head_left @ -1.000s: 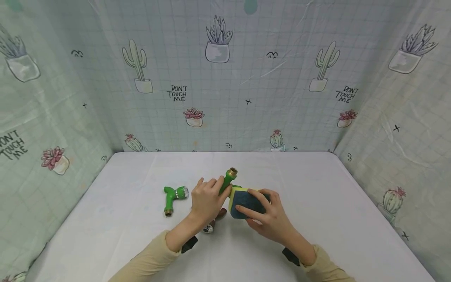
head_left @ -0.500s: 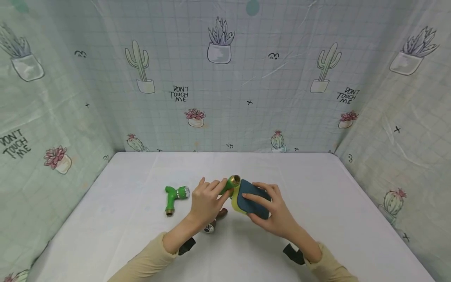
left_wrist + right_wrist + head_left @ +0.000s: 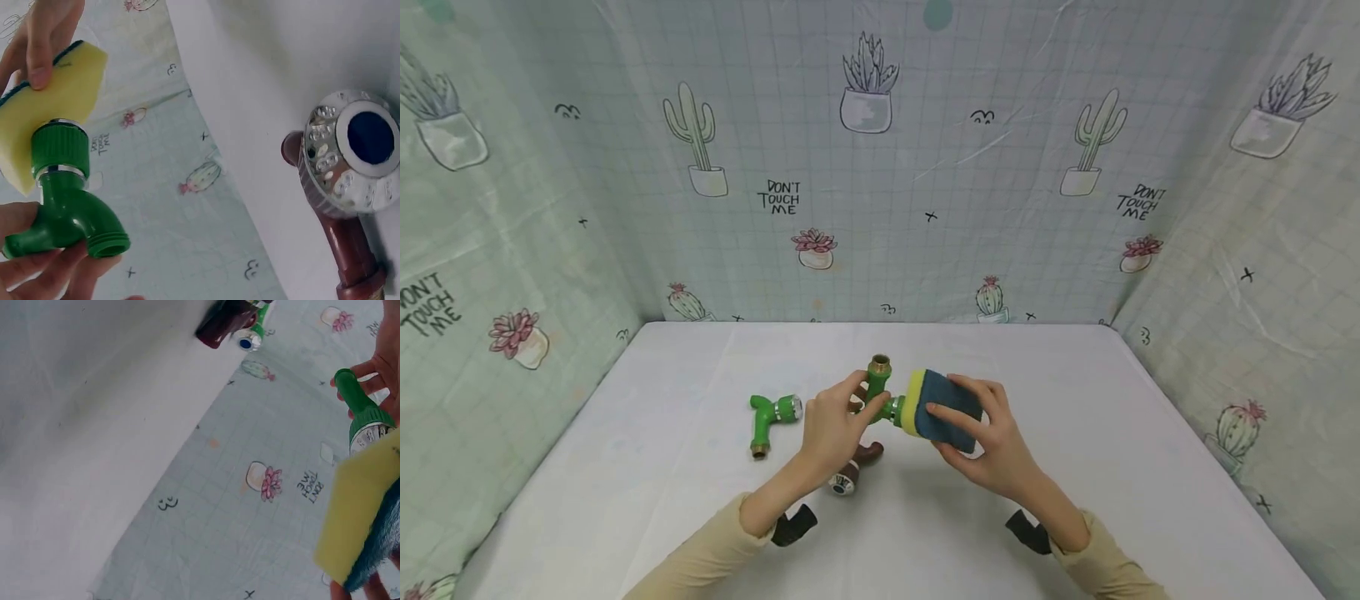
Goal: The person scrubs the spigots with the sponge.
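My left hand (image 3: 832,423) grips a green tap (image 3: 65,215) by its body, fingers curled round it above the table. The tap's brass threaded end points up in the head view, and its knob faces right. In my right hand (image 3: 988,433) is a sponge (image 3: 946,410), yellow on one side and dark blue on the other, held between thumb and fingers. The sponge's yellow face touches the end of the tap's knob. Below the left hand lies a brown tap (image 3: 850,473) with a clear, blue-centred knob.
A second green tap (image 3: 767,421) lies on the white table (image 3: 1037,375), left of my hands. Cloth printed with cactus plants (image 3: 865,208) hangs behind and at both sides. Black straps (image 3: 793,527) sit at the wrists.
The held tap has turned, its brass end swinging from leaning right to upright and its knob coming round to the right. The sponge has tilted and moved slightly up and right.
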A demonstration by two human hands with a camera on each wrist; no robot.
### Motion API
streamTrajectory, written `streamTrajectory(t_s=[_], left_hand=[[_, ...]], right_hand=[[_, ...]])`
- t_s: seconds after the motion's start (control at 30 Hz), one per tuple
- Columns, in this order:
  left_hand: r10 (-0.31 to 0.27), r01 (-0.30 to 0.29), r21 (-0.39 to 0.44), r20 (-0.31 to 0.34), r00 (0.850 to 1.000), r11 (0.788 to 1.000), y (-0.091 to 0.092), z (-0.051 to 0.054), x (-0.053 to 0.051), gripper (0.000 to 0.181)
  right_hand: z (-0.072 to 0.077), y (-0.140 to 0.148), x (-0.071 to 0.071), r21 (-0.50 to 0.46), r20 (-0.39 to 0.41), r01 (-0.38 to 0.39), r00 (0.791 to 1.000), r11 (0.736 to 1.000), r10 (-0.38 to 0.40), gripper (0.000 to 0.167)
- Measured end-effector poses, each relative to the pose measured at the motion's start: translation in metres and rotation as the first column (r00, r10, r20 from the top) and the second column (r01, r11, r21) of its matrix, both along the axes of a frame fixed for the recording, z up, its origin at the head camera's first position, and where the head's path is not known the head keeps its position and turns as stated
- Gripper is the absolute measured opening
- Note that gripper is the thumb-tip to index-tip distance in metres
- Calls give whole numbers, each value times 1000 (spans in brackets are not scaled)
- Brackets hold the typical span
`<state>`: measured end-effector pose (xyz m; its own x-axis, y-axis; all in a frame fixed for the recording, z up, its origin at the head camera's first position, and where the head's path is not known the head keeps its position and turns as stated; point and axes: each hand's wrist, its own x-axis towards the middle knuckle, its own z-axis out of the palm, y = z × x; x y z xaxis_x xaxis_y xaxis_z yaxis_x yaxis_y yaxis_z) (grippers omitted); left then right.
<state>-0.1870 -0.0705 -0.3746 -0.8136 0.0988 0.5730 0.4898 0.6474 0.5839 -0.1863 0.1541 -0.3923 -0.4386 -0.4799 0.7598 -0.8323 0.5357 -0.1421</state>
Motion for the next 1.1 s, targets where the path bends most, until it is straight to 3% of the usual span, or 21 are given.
streamTrajectory(t_s=[0.1, 0.17, 0.27, 0.33, 0.47, 0.53, 0.63, 0.73, 0.9, 1.0, 1.1], left_hand=[[-16, 9, 52, 150, 989, 999, -1, 0, -1, 20], [-70, 33, 140, 267, 961, 990, -4, 0, -2, 21], [-167, 41, 300, 408, 898, 953, -8, -3, -7, 23], [-231, 29, 391, 481, 846, 920, -10, -3, -9, 25], [-307, 5, 466, 574, 759, 885, -11, 7, -5, 25], [-330, -28, 492, 623, 710, 870, -11, 7, -6, 26], [-379, -81, 547, 671, 637, 833, -12, 2, -8, 31], [-435, -99, 589, 689, 579, 802, -13, -7, -13, 37], [-542, -66, 657, 671, 506, 751, -15, -9, -15, 42], [-588, -61, 687, 661, 466, 724, -17, -9, -15, 40], [-624, -38, 704, 652, 430, 710, -20, -9, -15, 39]], right_hand=[[1, 1, -1, 79, -179, 39, 984, 996, -24, 32], [2, 0, 0, 131, -268, 74, 963, 989, -36, 31], [4, 0, 3, 187, -327, 108, 944, 976, -42, 32], [3, 0, 5, 206, -337, 116, 941, 972, -41, 33], [2, 0, 7, 191, -342, 98, 939, 977, -28, 32], [1, 0, 7, 178, -353, 85, 936, 980, -17, 31], [1, 1, 6, 166, -356, 69, 934, 984, -5, 29], [-1, 2, 5, 124, -296, 26, 955, 992, 12, 28], [-3, 3, 3, -2, -113, -93, 989, 996, 92, 30], [-3, 4, 3, -48, -42, -141, 989, 989, 139, 32], [-2, 5, 2, -72, 3, -174, 985, 982, 175, 33]])
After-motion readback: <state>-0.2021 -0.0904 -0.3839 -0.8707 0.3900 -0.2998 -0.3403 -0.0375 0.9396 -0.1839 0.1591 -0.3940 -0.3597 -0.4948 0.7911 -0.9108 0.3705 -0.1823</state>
